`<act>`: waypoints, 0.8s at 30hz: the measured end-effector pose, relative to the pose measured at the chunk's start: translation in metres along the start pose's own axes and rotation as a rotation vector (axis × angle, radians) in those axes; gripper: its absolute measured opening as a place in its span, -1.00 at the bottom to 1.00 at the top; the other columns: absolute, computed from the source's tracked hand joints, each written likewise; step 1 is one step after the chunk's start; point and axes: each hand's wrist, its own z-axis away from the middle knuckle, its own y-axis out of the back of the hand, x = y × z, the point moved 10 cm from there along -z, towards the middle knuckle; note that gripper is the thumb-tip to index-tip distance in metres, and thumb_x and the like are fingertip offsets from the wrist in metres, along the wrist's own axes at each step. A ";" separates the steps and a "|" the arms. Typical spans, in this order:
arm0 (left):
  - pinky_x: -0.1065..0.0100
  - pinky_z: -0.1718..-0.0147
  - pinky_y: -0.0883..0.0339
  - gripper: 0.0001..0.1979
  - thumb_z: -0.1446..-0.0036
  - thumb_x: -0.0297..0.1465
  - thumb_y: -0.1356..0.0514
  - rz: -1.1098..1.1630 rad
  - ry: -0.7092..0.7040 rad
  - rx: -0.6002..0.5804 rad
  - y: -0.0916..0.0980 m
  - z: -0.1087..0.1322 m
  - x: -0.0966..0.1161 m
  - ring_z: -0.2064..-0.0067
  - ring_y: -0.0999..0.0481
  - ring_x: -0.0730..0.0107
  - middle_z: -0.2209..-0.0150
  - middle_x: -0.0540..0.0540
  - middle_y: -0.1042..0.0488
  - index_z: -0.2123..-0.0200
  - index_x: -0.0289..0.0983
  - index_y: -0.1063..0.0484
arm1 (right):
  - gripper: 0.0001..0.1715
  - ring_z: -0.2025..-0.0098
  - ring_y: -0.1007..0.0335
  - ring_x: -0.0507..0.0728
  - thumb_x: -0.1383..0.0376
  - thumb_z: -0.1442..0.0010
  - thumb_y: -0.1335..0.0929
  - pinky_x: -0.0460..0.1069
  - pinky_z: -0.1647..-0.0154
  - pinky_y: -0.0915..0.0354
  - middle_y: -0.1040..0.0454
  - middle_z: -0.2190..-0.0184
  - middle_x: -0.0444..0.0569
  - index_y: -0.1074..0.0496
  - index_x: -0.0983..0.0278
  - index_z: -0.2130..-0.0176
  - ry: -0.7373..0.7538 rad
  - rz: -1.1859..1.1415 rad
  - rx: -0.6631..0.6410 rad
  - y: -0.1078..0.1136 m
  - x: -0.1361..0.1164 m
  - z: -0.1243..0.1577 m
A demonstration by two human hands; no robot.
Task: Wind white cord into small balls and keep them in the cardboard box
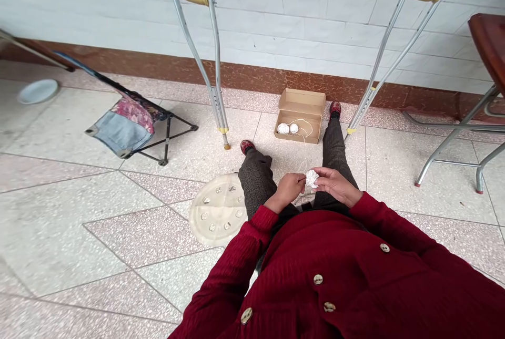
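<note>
I sit on the floor with my legs stretched out. Between my hands is a small white ball of thread (312, 178), held above my knees. My right hand (336, 183) grips the ball with its fingers curled round it. My left hand (290, 188) is closed beside it, pinching at the ball or its thread. A thin white thread (304, 151) runs from the ball to an open cardboard box (300, 116) between my feet, where two more white balls (288, 129) lie.
A round pale plastic lid (215, 209) with several small pieces on it lies by my left leg. Two crutches (215, 65) (384, 50) lean on the tiled wall. A folding stool (132, 121) stands to the left, a metal-legged table (479, 118) to the right, a plate (38, 91) far left.
</note>
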 end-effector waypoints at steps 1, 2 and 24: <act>0.45 0.49 -0.08 -0.72 -0.08 -0.51 0.00 0.001 -0.002 -0.001 -0.001 0.000 -0.001 0.53 -0.35 0.46 0.59 0.02 -0.47 0.58 -0.29 -0.44 | -0.60 0.32 -0.42 0.05 0.38 0.15 -0.50 -0.05 0.35 -0.44 -0.51 0.30 -0.09 -0.52 0.24 0.22 0.003 -0.001 -0.007 -0.001 0.000 0.000; 0.45 0.48 -0.09 -0.71 -0.09 -0.50 -0.01 0.001 -0.004 -0.002 -0.002 0.001 -0.002 0.53 -0.36 0.46 0.59 0.02 -0.47 0.58 -0.29 -0.43 | -0.59 0.32 -0.42 0.05 0.38 0.16 -0.51 -0.05 0.36 -0.44 -0.51 0.30 -0.09 -0.51 0.23 0.22 0.011 -0.003 -0.007 -0.002 -0.001 -0.001; 0.22 -0.06 -0.11 -0.75 -0.25 -0.43 -0.04 -0.418 -0.415 0.024 0.027 0.002 0.075 0.33 -0.42 0.33 0.46 -0.10 -0.47 0.36 -0.28 -0.51 | -0.60 0.38 -0.38 0.06 0.26 0.24 -0.55 -0.02 0.37 -0.40 -0.46 0.43 -0.15 -0.45 0.25 0.34 0.278 0.346 0.076 0.025 0.003 -0.013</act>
